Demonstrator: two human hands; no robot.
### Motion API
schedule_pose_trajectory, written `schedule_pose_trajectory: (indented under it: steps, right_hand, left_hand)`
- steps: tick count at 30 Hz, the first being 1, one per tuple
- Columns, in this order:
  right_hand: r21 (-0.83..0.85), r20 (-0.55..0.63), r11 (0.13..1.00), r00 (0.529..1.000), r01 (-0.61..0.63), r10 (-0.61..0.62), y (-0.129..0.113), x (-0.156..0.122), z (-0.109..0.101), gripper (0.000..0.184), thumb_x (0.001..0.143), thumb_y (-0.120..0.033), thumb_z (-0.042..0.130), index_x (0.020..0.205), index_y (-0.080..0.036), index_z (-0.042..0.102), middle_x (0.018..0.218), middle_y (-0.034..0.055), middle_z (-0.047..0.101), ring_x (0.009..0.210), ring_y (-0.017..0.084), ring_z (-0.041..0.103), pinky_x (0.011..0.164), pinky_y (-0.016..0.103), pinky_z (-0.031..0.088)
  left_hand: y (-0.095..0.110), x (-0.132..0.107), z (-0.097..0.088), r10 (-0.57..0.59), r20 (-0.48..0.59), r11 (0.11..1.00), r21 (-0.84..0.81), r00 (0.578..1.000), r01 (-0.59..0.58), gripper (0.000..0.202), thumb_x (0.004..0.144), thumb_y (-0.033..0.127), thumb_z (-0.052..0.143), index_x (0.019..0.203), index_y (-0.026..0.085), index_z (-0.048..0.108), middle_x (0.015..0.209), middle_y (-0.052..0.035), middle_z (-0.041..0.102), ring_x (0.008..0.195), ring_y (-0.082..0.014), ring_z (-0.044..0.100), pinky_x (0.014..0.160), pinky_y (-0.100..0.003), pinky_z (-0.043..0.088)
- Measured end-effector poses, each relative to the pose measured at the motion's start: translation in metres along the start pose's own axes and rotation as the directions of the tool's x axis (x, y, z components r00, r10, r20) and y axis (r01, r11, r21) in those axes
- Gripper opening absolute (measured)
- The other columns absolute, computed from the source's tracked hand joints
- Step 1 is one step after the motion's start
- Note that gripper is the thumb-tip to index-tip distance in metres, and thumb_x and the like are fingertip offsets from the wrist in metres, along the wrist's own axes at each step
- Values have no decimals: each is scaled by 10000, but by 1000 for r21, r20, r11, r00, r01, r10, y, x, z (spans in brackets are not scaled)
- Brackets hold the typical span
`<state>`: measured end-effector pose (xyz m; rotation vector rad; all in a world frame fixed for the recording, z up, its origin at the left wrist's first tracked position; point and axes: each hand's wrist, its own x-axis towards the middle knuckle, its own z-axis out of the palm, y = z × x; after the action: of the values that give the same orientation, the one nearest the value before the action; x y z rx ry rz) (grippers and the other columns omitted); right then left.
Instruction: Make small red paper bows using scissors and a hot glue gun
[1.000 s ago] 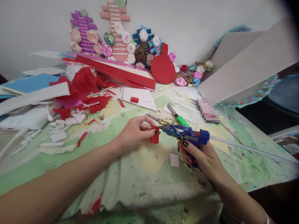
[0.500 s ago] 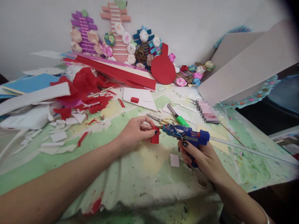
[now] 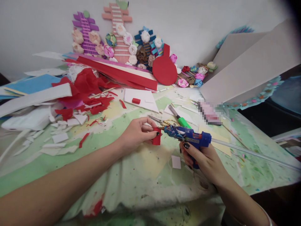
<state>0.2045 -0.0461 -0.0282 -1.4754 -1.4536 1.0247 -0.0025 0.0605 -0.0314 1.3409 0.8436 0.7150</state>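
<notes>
Between its thumb and fingers, my left hand (image 3: 138, 131) pinches a small red piece of paper or felt (image 3: 156, 138), which hangs down below the thumb. My right hand (image 3: 199, 153) grips a blue hot glue gun (image 3: 199, 138), its nozzle pointing left at the red piece's upper edge. Whether the nozzle touches it, I cannot tell. From the back of the gun a long clear glue stick (image 3: 244, 150) sticks out to the right. Behind the gun lie scissors (image 3: 168, 121) with gold handles and a green-handled cutter (image 3: 182, 121). A small white square (image 3: 176, 162) rests below the gun.
Red scraps (image 3: 101, 105) and white offcuts (image 3: 60, 138) cover the table's left side. A white board (image 3: 141, 105) bears a small red block (image 3: 136, 100). At the back stand a red guitar-like cutout (image 3: 164, 70) and flower-decorated crafts (image 3: 119, 37). A large pale panel (image 3: 244, 62) leans at right.
Both hands, the red piece and the glue gun hold nearly the same position. The whole view has shifted very slightly.
</notes>
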Motion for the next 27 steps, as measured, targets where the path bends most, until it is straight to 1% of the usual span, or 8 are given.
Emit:
schedule_pose_trajectory:
  steps: [12,19,27]
  right_hand:
    - [-22,-13,1000,1000,-14,14,2,0,0,465,913,-413,472,520,-165,470,525,5,475,481,89,418,484,242,355]
    - [-7,-11,1000,1000,-23,22,1,-1,0,449,913,-401,475,528,-170,465,521,0,472,481,89,416,479,235,352]
    - [-19,-21,999,999,-31,30,-1,0,0,432,907,-401,479,542,-170,476,515,2,472,484,96,422,490,244,353]
  left_hand:
    - [0,1,0,-2,-9,1000,8,1000,2,154,718,183,674,826,176,565,715,-28,733,614,-134,655,570,-221,483]
    - [2,1,0,-10,-12,1000,8,1000,10,157,706,178,678,820,172,571,702,-26,727,612,-137,654,567,-225,484]
    - [1,1,0,-7,-10,1000,-3,1000,7,174,693,195,689,823,177,573,712,-28,729,627,-152,667,580,-242,491]
